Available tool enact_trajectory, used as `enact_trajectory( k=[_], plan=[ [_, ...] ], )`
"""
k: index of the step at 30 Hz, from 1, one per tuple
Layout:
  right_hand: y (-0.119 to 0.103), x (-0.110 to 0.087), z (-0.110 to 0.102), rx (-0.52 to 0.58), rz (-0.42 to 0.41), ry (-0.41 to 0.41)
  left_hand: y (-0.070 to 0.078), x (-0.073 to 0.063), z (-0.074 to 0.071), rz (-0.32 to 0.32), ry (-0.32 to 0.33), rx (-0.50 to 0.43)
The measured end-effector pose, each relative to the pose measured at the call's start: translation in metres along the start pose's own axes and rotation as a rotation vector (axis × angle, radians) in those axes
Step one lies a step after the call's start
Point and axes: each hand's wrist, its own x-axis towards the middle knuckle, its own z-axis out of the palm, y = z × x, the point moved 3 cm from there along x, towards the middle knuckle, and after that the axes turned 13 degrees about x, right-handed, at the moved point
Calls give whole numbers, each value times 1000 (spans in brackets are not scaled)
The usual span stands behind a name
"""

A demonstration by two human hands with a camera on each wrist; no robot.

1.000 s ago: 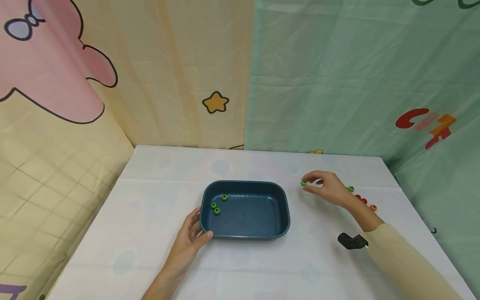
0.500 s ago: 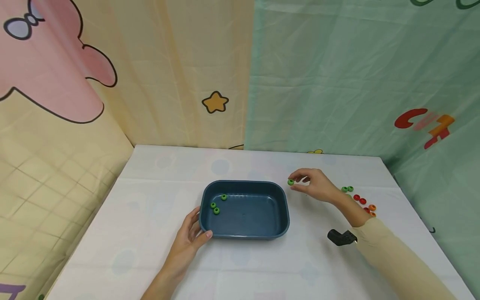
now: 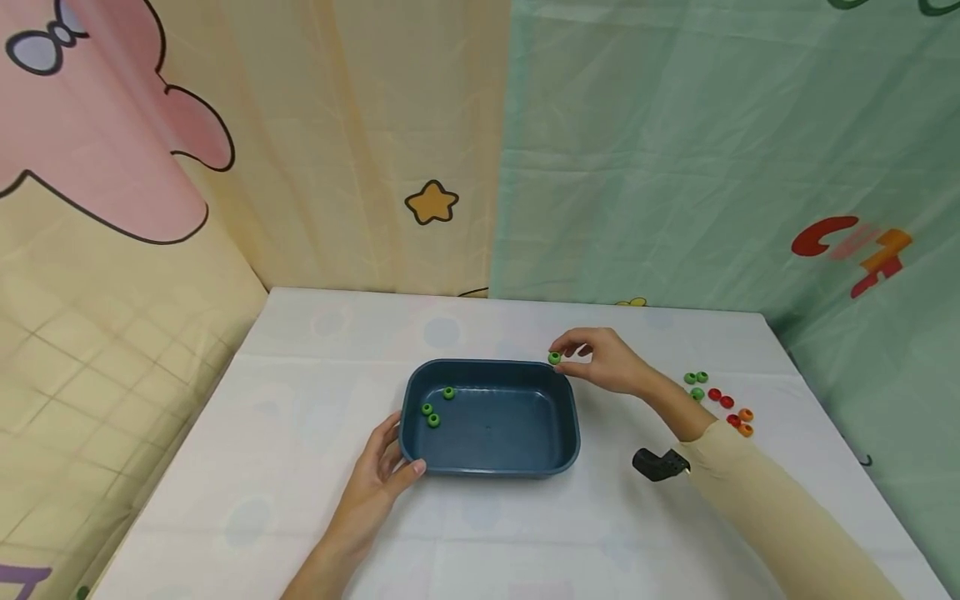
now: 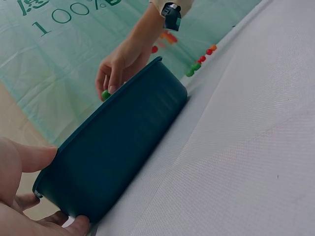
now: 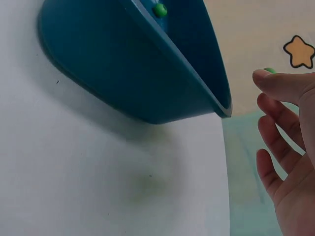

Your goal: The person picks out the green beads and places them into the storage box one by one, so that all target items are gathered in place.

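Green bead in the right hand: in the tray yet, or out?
Out: the right hand pinches the green bead by the far right corner of the tray, while three other green beads lie inside.

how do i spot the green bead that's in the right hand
Find the blue tray on the white table, then its far right corner. The right hand is there, pinching the green bead. It is the only bead held; other green beads lie in the tray or on the table.

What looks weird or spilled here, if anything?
Nothing stands out. The dark blue, rectangular, plastic-looking tray sits upright, three round green beads inside. The round green, red and orange beads on the white tablecloth lie bunched, so they don't look spilled.
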Motion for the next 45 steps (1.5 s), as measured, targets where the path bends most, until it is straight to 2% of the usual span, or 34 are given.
enact_trajectory(
  k=[12, 31, 45],
  plan=[
    [-19, 37, 34, 29, -63, -70, -2, 0, -2, -15, 7, 7],
    [-40, 74, 79, 10, -174, -211, -5, 1, -3, -19, -3, 29],
    [-51, 94, 103, 25, -202, -268, -2, 1, -2, -33, -7, 30]
  ],
)
